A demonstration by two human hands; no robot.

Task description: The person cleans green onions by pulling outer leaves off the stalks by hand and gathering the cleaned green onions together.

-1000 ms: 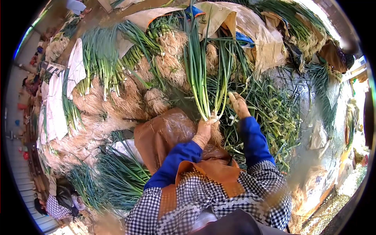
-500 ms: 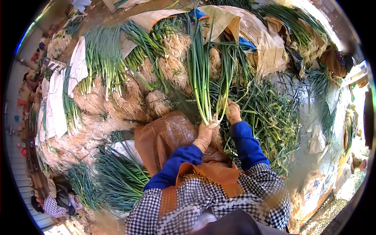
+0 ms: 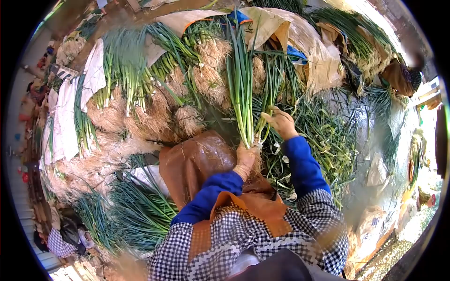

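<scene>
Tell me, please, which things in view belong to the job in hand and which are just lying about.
Seemingly part of the job:
- green onions, gripped in the left hand
- right hand, close by the stalks
- rooted bunches, upper left
- brown apron

Probably just lying about:
- white cloth, far left
- tan sheet, top

The place looks like a covered yard or shed for handling harvested vegetables. Long green bundles with shaggy pale roots [image 3: 119, 63] are piled in rows across the ground, some partly covered by beige sheeting [image 3: 316, 51]. Loose leaves [image 3: 328, 145] lie heaped beside wet-looking ground [image 3: 363, 112]. The person wears a brown apron [image 3: 199, 159] and handles green stalks [image 3: 242, 103]; another person [image 3: 61, 243], in checked cloth, is at lower left, near ribbed pale panelling [image 3: 28, 201]. Bright light glares at the right.
</scene>
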